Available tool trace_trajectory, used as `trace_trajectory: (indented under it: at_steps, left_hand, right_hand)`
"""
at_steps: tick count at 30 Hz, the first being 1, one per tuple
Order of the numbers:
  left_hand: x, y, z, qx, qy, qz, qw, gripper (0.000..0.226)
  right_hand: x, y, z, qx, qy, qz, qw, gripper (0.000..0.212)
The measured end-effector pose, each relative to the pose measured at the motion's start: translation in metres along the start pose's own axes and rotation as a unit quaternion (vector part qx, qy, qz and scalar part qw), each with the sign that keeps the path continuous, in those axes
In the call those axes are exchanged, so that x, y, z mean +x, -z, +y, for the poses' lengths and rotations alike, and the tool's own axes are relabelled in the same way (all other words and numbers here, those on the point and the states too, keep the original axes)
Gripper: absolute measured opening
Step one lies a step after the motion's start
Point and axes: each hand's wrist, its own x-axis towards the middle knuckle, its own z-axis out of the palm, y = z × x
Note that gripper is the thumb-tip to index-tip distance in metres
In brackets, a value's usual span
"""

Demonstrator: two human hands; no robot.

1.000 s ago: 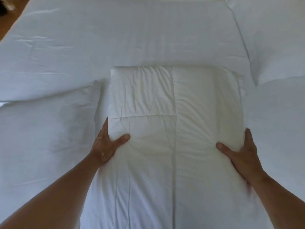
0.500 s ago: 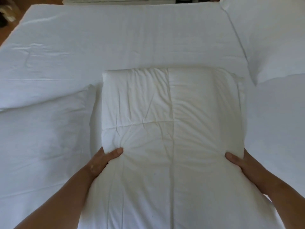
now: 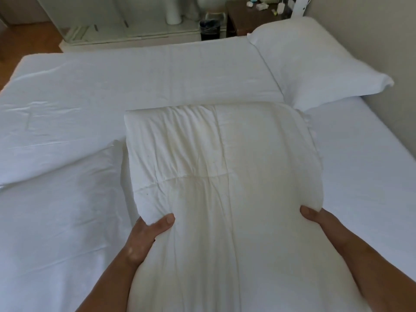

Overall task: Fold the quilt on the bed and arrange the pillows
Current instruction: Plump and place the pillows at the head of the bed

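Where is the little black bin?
In the head view, top middle: the black bin stands on the floor beyond the bed, just left of the dark nightstand.

Left hand [image 3: 149, 233] at 7 o'clock: thumb [image 3: 165, 221] on top, pointing to 2, fingers hidden underneath, gripping the quilt [image 3: 220, 176] edge. Right hand [image 3: 319, 219] at 4 o'clock: thumb pointing to 10, fingers hidden, same grip. Your forearms [image 3: 108, 278] are bare and come in from 7 and 5, converging toward 12.
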Motion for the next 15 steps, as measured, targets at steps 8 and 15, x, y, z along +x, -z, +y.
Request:
trace_trajectory:
  at_steps: [8,15]
  left_hand:
    - [-0.068,-0.099,0.041,0.006,-0.014,-0.036,0.999,0.022]
    - [-0.088,-0.258,0.036,0.004,-0.018,-0.070,0.997,0.046]
  right_hand:
    - [-0.140,0.082,-0.039,0.019,0.062,0.035,0.997,0.089]
    - [-0.193,0.234,-0.063,0.040,0.074,0.094,0.992,0.069]
